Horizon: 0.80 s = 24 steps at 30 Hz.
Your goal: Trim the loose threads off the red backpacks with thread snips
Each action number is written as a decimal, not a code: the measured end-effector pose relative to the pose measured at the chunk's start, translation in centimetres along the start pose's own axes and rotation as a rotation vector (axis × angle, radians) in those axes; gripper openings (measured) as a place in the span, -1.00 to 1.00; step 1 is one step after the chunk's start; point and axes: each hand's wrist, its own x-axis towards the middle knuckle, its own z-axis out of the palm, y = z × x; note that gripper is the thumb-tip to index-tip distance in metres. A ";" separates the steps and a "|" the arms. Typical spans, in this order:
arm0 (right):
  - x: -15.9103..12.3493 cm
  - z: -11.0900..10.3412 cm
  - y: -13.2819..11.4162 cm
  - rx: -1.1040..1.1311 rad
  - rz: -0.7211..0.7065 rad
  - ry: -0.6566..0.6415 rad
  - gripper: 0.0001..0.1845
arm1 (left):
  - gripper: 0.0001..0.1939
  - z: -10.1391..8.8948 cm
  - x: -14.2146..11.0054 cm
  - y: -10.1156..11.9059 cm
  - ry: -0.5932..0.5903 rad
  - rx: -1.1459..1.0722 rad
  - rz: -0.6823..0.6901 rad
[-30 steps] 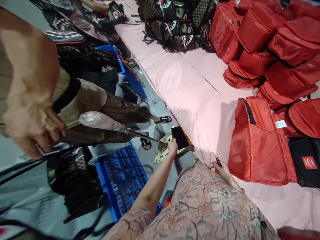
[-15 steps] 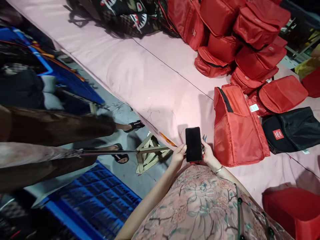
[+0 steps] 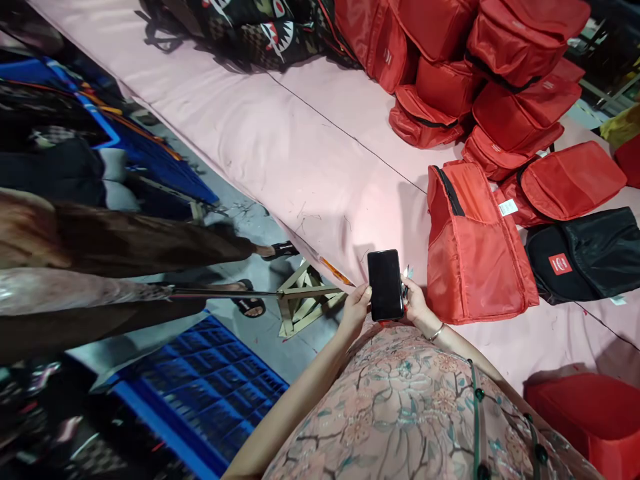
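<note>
A black smartphone point(image 3: 385, 285) with a dark screen is held upright in front of my body, over the table's near edge. My left hand point(image 3: 357, 308) grips its left side, thumb along the edge. On the other side my right hand point(image 3: 416, 303) closes on the phone's right edge. A small pair of metal snips point(image 3: 409, 274) pokes out by my right fingers, its handle mostly hidden. Just right of that hand lies an open red bag point(image 3: 483, 267) on the pink cloth.
Red bags point(image 3: 445, 93) are heaped at the back right, beside camouflage bags point(image 3: 270, 33). A black pouch point(image 3: 585, 257) lies at right, a red bag point(image 3: 585, 413) nearer. Leftward are a wooden trestle point(image 3: 305, 300), a blue crate point(image 3: 210, 373) and another person's legs point(image 3: 150, 233).
The view has shifted slightly, and the other person on the left appears a little further right. Both hands keep the phone in nearly the same place.
</note>
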 end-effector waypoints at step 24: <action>1.1 -2.5 2.6 -0.191 -0.031 -0.050 -0.68 | -0.70 -1.9 0.8 -4.3 0.314 0.181 0.191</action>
